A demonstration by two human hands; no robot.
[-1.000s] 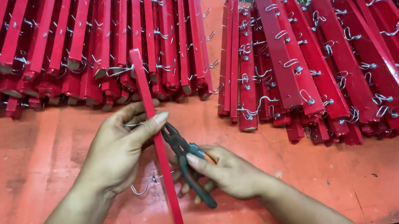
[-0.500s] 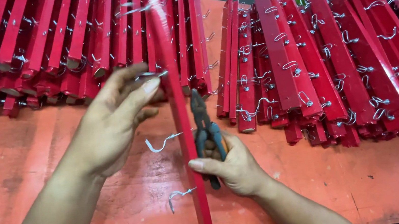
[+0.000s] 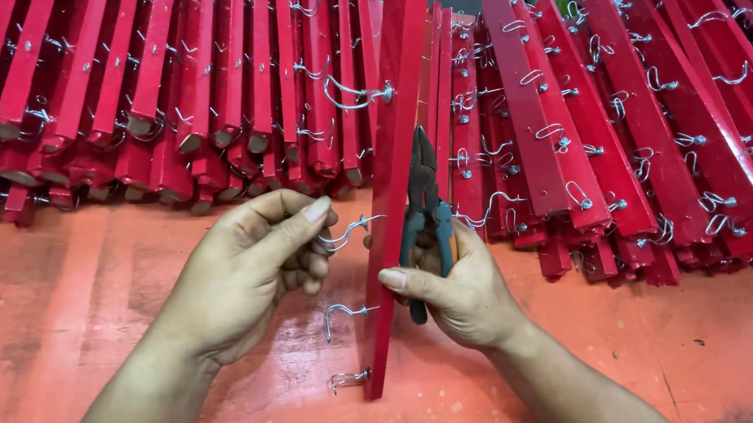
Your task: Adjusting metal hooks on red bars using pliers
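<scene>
The left hand point(image 3: 244, 273) pinches a wire hook point(image 3: 347, 233) on the upright red slat point(image 3: 400, 170), whose top is cut off. The right hand point(image 3: 464, 287) is clamped on pliers point(image 3: 424, 220), half hidden behind the slat.

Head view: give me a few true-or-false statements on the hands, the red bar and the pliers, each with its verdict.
1. The right hand holds pliers. True.
2. The red bar lies flat on the table. False: it stands on end, leaning slightly.
3. The left hand pinches a wire hook on the bar. True.
4. The pliers have yellow handles. False: one is teal, one orange.
5. Stacks of red bars with hooks lie behind the hands. True.
6. The bar carries only one hook. False: several show along it.
</scene>
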